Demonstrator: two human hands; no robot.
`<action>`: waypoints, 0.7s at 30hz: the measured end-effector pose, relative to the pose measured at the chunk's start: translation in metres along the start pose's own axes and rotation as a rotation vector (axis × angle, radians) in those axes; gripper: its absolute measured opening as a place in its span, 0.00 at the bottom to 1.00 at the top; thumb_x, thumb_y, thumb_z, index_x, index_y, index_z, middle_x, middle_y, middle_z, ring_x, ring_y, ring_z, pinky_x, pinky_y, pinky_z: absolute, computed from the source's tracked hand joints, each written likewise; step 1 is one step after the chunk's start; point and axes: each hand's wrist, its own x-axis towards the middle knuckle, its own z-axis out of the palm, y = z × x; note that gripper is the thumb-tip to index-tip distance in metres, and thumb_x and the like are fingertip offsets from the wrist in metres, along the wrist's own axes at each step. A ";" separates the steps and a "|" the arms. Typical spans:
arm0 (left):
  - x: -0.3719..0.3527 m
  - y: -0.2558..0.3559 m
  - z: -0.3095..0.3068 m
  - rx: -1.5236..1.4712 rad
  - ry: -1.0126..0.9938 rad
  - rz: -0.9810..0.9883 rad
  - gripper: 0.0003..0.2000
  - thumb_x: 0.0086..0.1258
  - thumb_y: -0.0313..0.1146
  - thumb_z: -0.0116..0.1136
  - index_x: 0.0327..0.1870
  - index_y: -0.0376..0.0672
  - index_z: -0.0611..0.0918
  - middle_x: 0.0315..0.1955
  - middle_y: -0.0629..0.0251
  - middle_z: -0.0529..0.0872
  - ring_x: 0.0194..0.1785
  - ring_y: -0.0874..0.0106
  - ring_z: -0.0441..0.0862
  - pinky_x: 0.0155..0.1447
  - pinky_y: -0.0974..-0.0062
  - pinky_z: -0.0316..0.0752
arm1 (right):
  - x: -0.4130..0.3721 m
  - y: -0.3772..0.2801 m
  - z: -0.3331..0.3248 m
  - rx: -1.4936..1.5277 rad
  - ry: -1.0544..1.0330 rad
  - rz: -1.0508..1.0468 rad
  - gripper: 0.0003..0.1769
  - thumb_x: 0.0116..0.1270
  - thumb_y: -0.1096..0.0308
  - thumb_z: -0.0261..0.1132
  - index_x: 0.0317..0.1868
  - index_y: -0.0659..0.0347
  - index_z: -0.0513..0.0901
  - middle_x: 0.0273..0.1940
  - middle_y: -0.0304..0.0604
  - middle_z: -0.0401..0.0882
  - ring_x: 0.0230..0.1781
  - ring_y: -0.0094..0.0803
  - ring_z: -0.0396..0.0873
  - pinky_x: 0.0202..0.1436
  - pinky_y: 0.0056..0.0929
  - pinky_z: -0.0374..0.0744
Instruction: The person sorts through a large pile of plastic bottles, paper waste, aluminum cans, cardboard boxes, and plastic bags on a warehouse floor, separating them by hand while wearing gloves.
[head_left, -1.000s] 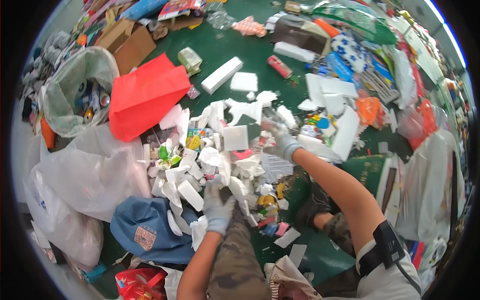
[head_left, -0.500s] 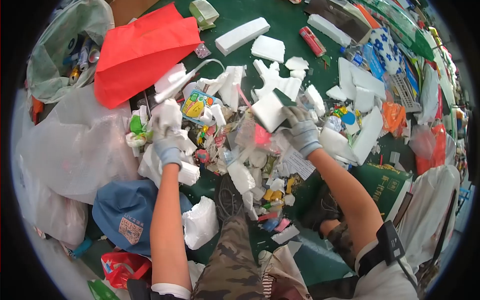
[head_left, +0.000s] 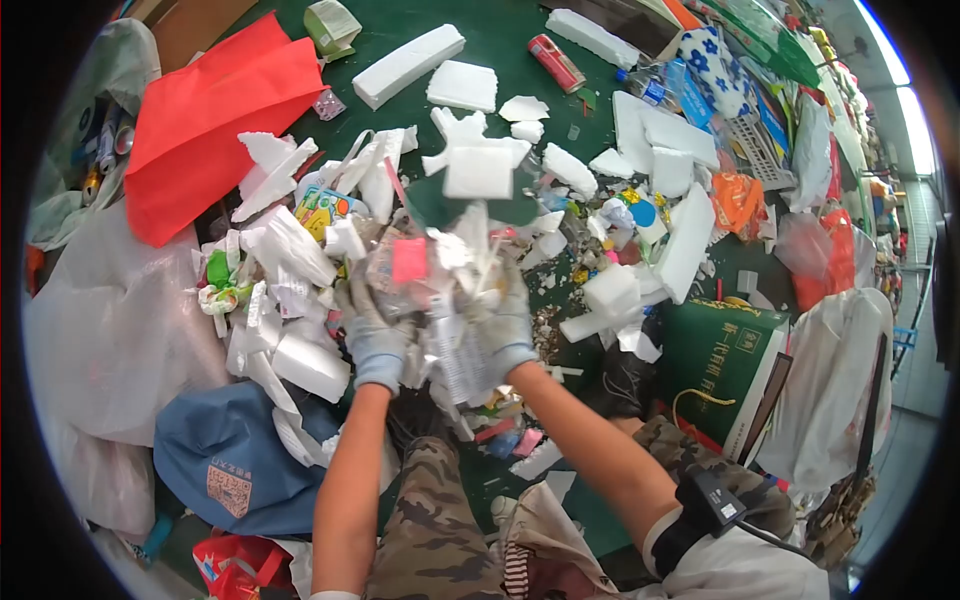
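Your left hand (head_left: 375, 335) and right hand (head_left: 505, 325), both gloved, sit side by side in front of your knees. Each has its fingers curled closed on the same bundle of scraps (head_left: 445, 300), one hand on each side. The bundle is crumpled clear film, foam crumbs and a printed paper slip, with a pink piece (head_left: 408, 260) near the top. You hold it over the middle of the litter heap on the green floor (head_left: 500, 40).

White foam shards (head_left: 290, 250) lie just beside your left hand, and a blue bag (head_left: 230, 460) rests near that forearm. A clear plastic sack (head_left: 110, 320) lies further left. A red bag (head_left: 200, 120) lies beyond the heap on the left. A long foam block (head_left: 405, 65) and a red can (head_left: 555, 62) lie well apart from your hands at the far side. A green box (head_left: 715, 365) stands near your right forearm.
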 end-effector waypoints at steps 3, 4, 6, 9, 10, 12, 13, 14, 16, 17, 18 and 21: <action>0.016 -0.065 0.020 -0.514 0.102 -0.025 0.40 0.50 0.23 0.63 0.67 0.46 0.57 0.53 0.51 0.72 0.53 0.60 0.74 0.55 0.71 0.71 | -0.018 -0.052 0.022 0.211 -0.059 -0.030 0.49 0.49 0.61 0.74 0.65 0.70 0.55 0.55 0.52 0.66 0.58 0.38 0.66 0.62 0.32 0.66; 0.017 -0.061 0.005 -0.780 0.020 -0.189 0.38 0.51 0.23 0.62 0.66 0.46 0.58 0.52 0.52 0.73 0.52 0.61 0.74 0.54 0.72 0.72 | -0.025 -0.055 0.036 0.396 -0.180 0.013 0.48 0.50 0.62 0.73 0.66 0.69 0.55 0.56 0.53 0.66 0.59 0.40 0.66 0.63 0.33 0.65; 0.015 -0.046 -0.033 -1.141 -0.095 -0.472 0.34 0.53 0.23 0.59 0.65 0.45 0.61 0.51 0.54 0.74 0.49 0.64 0.75 0.50 0.74 0.72 | -0.042 -0.062 0.051 0.330 -0.374 -0.062 0.46 0.51 0.64 0.70 0.66 0.67 0.55 0.59 0.56 0.65 0.61 0.45 0.64 0.64 0.35 0.63; 0.016 -0.050 -0.068 -1.283 -0.066 -0.603 0.29 0.57 0.23 0.56 0.62 0.45 0.65 0.48 0.57 0.76 0.44 0.67 0.77 0.44 0.77 0.73 | -0.068 -0.099 0.058 0.057 -0.635 -0.230 0.45 0.52 0.65 0.69 0.67 0.63 0.55 0.63 0.60 0.60 0.65 0.50 0.60 0.66 0.37 0.60; 0.018 -0.055 -0.078 -1.279 -0.015 -0.619 0.27 0.58 0.23 0.54 0.62 0.44 0.66 0.48 0.58 0.76 0.43 0.69 0.77 0.42 0.78 0.73 | -0.071 -0.117 0.044 0.172 -0.727 -0.158 0.42 0.51 0.66 0.69 0.66 0.62 0.59 0.64 0.58 0.61 0.66 0.49 0.59 0.66 0.38 0.60; 0.020 -0.065 -0.094 -1.216 0.118 -0.622 0.24 0.60 0.23 0.52 0.60 0.44 0.69 0.46 0.60 0.77 0.40 0.71 0.78 0.38 0.80 0.74 | -0.067 -0.104 0.033 0.194 -0.646 -0.313 0.40 0.51 0.66 0.69 0.64 0.63 0.62 0.62 0.58 0.62 0.64 0.49 0.61 0.65 0.38 0.61; 0.020 -0.066 -0.100 -1.163 0.194 -0.615 0.22 0.62 0.23 0.51 0.59 0.44 0.70 0.45 0.60 0.78 0.39 0.73 0.78 0.37 0.81 0.74 | -0.065 -0.093 0.025 0.211 -0.553 -0.459 0.38 0.51 0.66 0.69 0.63 0.63 0.64 0.61 0.58 0.64 0.63 0.50 0.63 0.65 0.38 0.62; 0.019 -0.089 -0.104 -1.036 0.249 -0.528 0.22 0.62 0.26 0.51 0.60 0.44 0.69 0.48 0.61 0.77 0.43 0.72 0.78 0.42 0.77 0.74 | -0.056 -0.079 0.010 0.113 -0.413 -0.430 0.37 0.51 0.66 0.69 0.61 0.63 0.66 0.59 0.57 0.66 0.61 0.50 0.65 0.64 0.38 0.63; 0.012 -0.084 -0.113 -0.947 0.442 -0.458 0.22 0.63 0.28 0.51 0.61 0.43 0.68 0.52 0.58 0.75 0.50 0.69 0.76 0.49 0.70 0.74 | -0.028 -0.045 -0.025 -0.060 -0.187 -0.328 0.36 0.51 0.66 0.70 0.60 0.65 0.67 0.56 0.57 0.68 0.58 0.49 0.67 0.63 0.38 0.64; 0.007 -0.077 -0.115 -0.931 0.538 -0.431 0.22 0.64 0.29 0.51 0.61 0.43 0.68 0.54 0.57 0.74 0.51 0.68 0.75 0.50 0.68 0.74 | -0.019 -0.026 -0.039 -0.133 -0.100 -0.253 0.36 0.50 0.67 0.70 0.60 0.66 0.66 0.55 0.56 0.69 0.56 0.49 0.68 0.63 0.39 0.64; -0.001 -0.077 -0.114 -0.654 0.612 -0.359 0.23 0.64 0.31 0.52 0.62 0.39 0.66 0.56 0.61 0.72 0.54 0.67 0.73 0.58 0.70 0.68 | -0.017 0.004 -0.047 -0.268 -0.002 -0.184 0.37 0.49 0.69 0.70 0.60 0.66 0.66 0.55 0.57 0.68 0.56 0.49 0.68 0.63 0.39 0.65; -0.024 -0.018 -0.081 -0.634 0.397 -0.115 0.28 0.61 0.30 0.56 0.63 0.39 0.64 0.56 0.58 0.71 0.54 0.66 0.73 0.58 0.69 0.68 | -0.017 0.028 -0.039 -0.465 0.066 -0.020 0.39 0.48 0.72 0.70 0.61 0.65 0.63 0.56 0.56 0.67 0.56 0.46 0.68 0.61 0.36 0.67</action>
